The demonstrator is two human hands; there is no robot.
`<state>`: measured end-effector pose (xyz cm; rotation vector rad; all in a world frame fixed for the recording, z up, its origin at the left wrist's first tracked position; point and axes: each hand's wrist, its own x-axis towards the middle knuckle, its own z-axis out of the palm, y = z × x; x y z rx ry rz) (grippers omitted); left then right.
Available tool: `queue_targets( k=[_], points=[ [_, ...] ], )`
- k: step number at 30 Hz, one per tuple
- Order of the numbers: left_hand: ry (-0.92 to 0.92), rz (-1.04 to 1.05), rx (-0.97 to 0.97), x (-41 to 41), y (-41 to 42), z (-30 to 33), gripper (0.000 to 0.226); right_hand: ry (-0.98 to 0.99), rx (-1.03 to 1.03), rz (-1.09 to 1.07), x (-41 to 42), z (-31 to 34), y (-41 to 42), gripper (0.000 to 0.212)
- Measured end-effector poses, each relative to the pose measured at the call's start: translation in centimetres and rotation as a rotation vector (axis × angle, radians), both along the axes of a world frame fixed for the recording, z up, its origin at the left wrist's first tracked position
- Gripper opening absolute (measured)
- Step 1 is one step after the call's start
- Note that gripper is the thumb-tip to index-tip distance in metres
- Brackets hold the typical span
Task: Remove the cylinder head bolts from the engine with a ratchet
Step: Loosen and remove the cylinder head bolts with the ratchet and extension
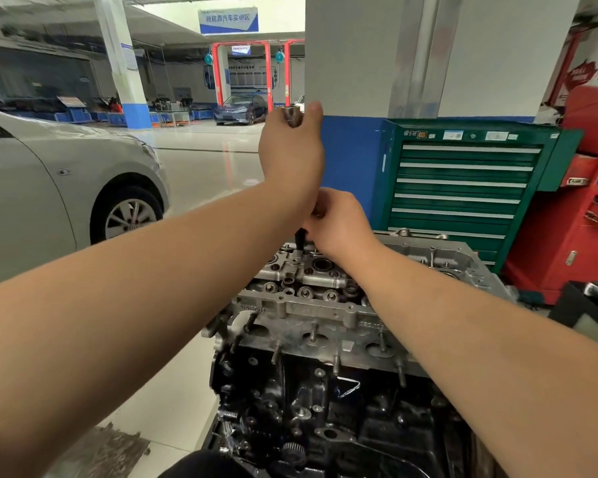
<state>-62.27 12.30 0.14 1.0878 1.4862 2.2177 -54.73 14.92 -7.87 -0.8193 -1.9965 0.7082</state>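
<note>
Engine (325, 391) sits below both hands, on a stand prob; its head (311, 305) is the pale metal top part, valve cover off, bolt holes and cam area exposed. Head is not lifted, sits tight on the dark block, so task is mid-way at best.

Left hand (292, 146) is raised well above the head, fingers curled round a tool (292, 117) – a dark metal end pokes out the top of the fist, looks like a socket or the drive end of the ratchet/extension; can't tell which. Right hand (339, 224) is just under the left wrist, fingers pinched round the lower part of the same shaft (300, 241), which runs down from the right hand into the far side of the head. The tip is hidden in a bolt well.

Judgement: one bolt at the far row is being worked now, either spun out by hand or being lifted clear. Nearer wells toward the person: some show round dark openings, some show what may be bolt heads or washers – too small to call. So count of bolts out vs left can't be read. No loose bolts visible beside the hands.
</note>
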Motion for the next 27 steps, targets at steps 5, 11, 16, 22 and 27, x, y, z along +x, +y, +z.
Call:
queue_targets(
  k=[5, 11, 16, 22, 27],
  points=[
    [0.033, -0.190, -0.172, -0.4, 1.0, 1.8, 0.038, 0.115, -0.118, -0.018, 0.2, 0.1, -0.1, 0.015],
    [0.001, -0.807, -0.226, -5.1, -1.0, 1.9, 0.048, 0.080, -0.069, 0.016, -0.6, -0.1, -0.2, 0.006],
    [-0.024, -0.184, -0.091, -2.3, -1.1, 1.3, 0.034, 0.056, -0.096, 0.054, -0.3, 0.0, -0.2, 0.015],
    [-0.035, -0.054, -0.030, 1.5, 0.3, -0.6, 0.035, -0.157, 0.123, -0.151, 0.2, 0.4, -0.6, 0.045],
    [0.037, 0.082, -0.073, 1.9, 1.0, -0.5, 0.041, -0.277, 0.146, -0.212, 0.1, 0.8, -0.4, 0.041]
  ],
)
